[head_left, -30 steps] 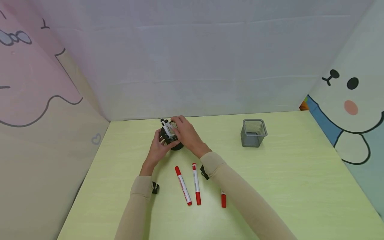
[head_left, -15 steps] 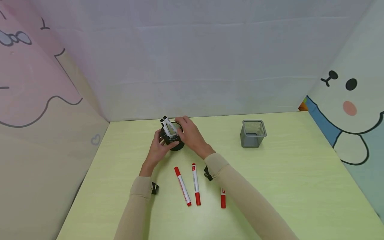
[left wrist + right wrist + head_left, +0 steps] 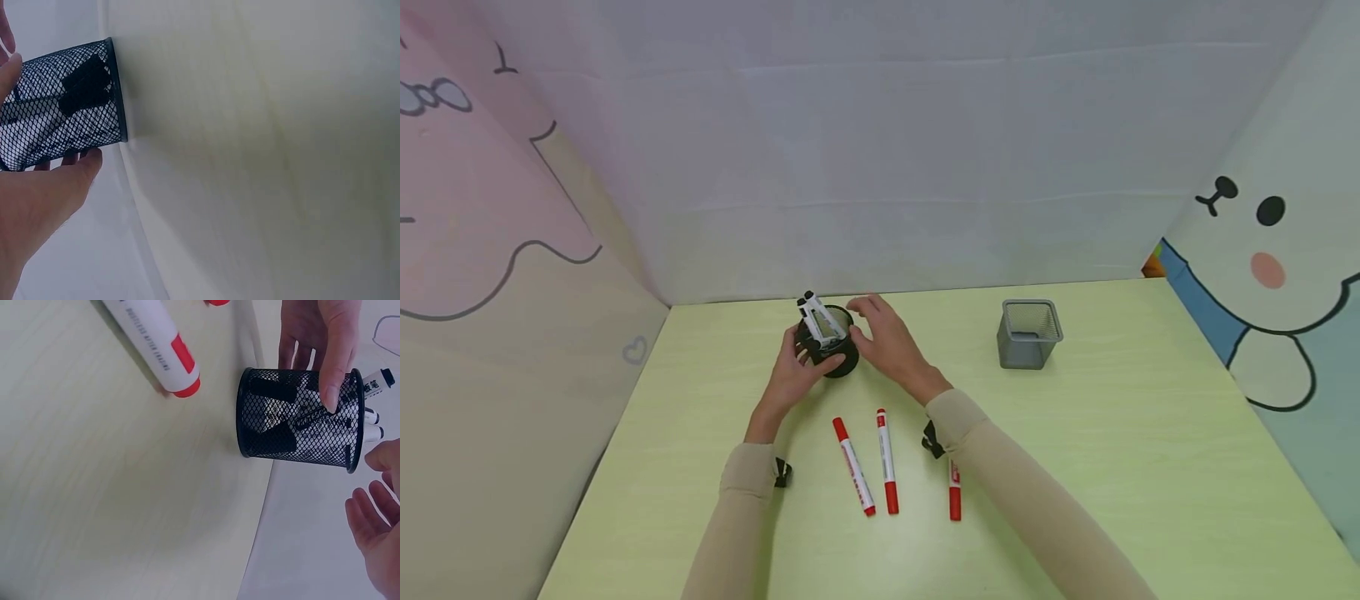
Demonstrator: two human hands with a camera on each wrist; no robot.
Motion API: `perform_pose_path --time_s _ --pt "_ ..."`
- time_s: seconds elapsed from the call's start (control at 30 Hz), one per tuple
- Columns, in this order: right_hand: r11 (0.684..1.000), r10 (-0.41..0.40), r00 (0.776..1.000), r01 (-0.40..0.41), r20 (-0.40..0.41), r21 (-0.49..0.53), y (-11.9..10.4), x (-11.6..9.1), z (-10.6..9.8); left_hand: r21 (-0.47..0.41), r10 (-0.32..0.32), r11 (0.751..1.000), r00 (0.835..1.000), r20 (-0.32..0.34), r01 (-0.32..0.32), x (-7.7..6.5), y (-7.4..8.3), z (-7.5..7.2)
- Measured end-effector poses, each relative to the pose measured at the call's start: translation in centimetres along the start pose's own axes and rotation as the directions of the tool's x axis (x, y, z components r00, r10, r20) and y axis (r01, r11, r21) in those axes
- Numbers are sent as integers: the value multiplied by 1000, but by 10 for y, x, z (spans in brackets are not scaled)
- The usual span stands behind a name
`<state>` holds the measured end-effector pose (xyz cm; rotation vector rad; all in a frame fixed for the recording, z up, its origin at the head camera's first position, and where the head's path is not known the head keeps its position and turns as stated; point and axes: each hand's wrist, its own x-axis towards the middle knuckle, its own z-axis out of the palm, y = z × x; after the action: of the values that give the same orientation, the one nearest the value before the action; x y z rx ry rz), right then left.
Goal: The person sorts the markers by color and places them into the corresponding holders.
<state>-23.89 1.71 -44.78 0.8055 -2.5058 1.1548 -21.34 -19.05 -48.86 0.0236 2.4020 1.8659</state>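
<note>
The left hand (image 3: 792, 371) is clasped round the wall of a round black wire-mesh pen holder (image 3: 312, 440), its thumb lying across the mesh below the rim. The right hand (image 3: 887, 337) grips nothing: its thumb and fingers are apart beside the rim, too close to tell whether the thumb touches it.

The pen holder stands, apparently upright, near the table's (image 3: 1150, 467) far edge, left of that edge's middle. Inside it, black-capped whiteboard markers (image 3: 825, 314), at least three, lean out over the rim towards the far edge.

The holder should be light and stiff, top-heavy with markers leaning; the mid-wall looks the best hold, as the mesh gives some bite. The smooth marker barrels would slide easily and are best pinched near their protruding ends.

Farther out, three red-capped markers lie towards the near edge: a left one (image 3: 853, 467), a middle one (image 3: 887, 462) and a right one (image 3: 955, 500), partly hidden by a sleeve (image 3: 1030, 500). A square grey mesh basket (image 3: 1022, 357) stands near the far edge, right of its middle.
</note>
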Motion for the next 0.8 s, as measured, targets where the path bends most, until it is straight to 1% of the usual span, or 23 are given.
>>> perform_pose_path --time_s 0.13,0.27,0.37,0.47,0.6,0.8 --pt "1000 8 1000 -9 7 18 1 -5 -3 36 4 999 1000 5 -4 -2 1 1" --pt "1000 13 1000 -13 3 28 3 -9 -6 92 8 996 1000 -9 -7 -4 2 3" --pt "999 15 1000 -15 -3 38 3 -13 -9 135 13 991 999 -38 -8 -6 3 3" --pt "999 22 1000 -22 0 48 3 -17 -12 158 20 987 997 -74 -8 -8 5 3" --pt "997 44 999 -44 1 71 5 -23 -16 175 33 985 995 -96 -16 -11 6 2" --pt "993 59 998 -57 -16 107 8 -32 -23 161 57 986 993 -107 -39 -16 7 -1"
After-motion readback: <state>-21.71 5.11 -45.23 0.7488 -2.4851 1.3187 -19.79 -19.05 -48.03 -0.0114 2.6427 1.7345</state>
